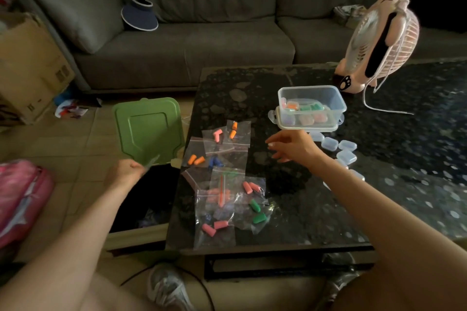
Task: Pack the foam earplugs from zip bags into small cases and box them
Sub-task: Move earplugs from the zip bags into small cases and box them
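**A:** Starting at the far left, we pass a pink fabric bag (22, 199) on the floor and come to our left hand (125, 171). What is it doing?

**B:** Its fingers are curled, and it seems to pinch a thin clear scrap (152, 161). This is blurred, but we take it for an emptied bag. The hand is off the table's left edge, above a dark open bin (136, 233) whose square green plastic lid (149, 129) stands tipped up.

**A:** And on the black speckled table (316, 209)?

**B:** A loose spread of small clear zip bags (221, 192) lies near the left edge, some overlapping. We can see orange, pink, blue and green foam earplugs (259, 217) in them, so we judge that several bags are not yet unpacked.

**A:** Where is our right hand (293, 146)?

**B:** Well apart from the left one. It hangs above the table between the bags and the box, with its fingers loosely spread, holding nothing and touching nothing.

**A:** How much have we boxed?

**B:** The clear rectangular plastic box (313, 89) just beyond that hand already holds several filled little cases (307, 118) with coloured plugs inside. Just to its right lies a row of small translucent empty cases (329, 144), partly hidden by our forearm.

**A:** So we're somewhere in the middle?

**B:** That's our guess. Some cases are packed and boxed, while the bags, the empty cases and closing the box are all still to do. A pink desk fan (379, 40) stands at the far right.
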Available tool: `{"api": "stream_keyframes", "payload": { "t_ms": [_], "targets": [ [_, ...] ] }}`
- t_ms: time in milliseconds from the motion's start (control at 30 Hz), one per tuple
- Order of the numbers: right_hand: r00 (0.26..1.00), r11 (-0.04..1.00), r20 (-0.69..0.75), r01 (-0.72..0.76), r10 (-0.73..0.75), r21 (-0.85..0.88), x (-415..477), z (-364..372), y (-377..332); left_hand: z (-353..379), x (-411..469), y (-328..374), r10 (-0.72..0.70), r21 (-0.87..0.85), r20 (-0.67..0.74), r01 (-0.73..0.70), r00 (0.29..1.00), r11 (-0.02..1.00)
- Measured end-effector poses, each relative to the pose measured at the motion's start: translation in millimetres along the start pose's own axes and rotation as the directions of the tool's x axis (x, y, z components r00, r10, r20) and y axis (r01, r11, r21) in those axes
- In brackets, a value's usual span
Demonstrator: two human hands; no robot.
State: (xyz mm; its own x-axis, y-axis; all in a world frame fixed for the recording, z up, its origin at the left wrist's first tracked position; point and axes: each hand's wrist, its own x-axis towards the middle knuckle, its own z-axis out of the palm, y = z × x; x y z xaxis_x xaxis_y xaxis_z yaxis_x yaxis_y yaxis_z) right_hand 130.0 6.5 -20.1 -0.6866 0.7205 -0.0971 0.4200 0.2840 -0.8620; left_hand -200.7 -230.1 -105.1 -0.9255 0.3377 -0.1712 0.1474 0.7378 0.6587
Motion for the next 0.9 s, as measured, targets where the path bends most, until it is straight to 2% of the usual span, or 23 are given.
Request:
{"api": "stream_keyframes", "payload": {
  "t_ms": [133,233,333,433,500,600,667,733,900],
  "targets": [
    [1.0,0.999,-0.017,0.017,-0.017,-0.028,-6,1,-1,3,-20,0,-0.047,0.044,0.101,0.042,0.994,0.998],
    [0.999,0.998,-0.02,0.034,-0.035,-0.047,-8,1,-1,1,-31,18,0.031,0.07,0.08,-0.036,0.996,0.997],
    [0.999,0.996,-0.005,0.035,-0.036,-0.082,-9,2,-1,0,-46,46,0.172,0.134,0.048,-0.177,0.984,0.975],
    [0.997,0.992,0.072,0.039,-0.031,-0.122,-10,7,-3,6,-71,81,0.345,0.117,0.071,-0.351,0.936,0.929],
    [0.987,0.975,0.153,0.076,-0.044,-0.207,-11,15,-7,12,-89,102,0.438,0.082,0.101,-0.446,0.893,0.891],
    [0.957,0.891,0.283,0.185,-0.067,-0.414,-14,33,-14,23,-112,130,0.519,0.04,0.165,-0.531,0.839,0.846],
    [0.943,0.841,0.326,0.23,-0.069,-0.489,-16,44,-15,30,-125,143,0.56,0.034,0.188,-0.576,0.807,0.817],
    [0.946,0.826,0.315,0.239,-0.08,-0.51,-17,50,-15,37,-132,151,0.587,0.026,0.203,-0.603,0.784,0.797],
    [0.951,0.865,0.293,0.228,-0.1,-0.446,-17,38,-18,45,-143,162,0.61,0.011,0.254,-0.633,0.75,0.774]
  ]
}}
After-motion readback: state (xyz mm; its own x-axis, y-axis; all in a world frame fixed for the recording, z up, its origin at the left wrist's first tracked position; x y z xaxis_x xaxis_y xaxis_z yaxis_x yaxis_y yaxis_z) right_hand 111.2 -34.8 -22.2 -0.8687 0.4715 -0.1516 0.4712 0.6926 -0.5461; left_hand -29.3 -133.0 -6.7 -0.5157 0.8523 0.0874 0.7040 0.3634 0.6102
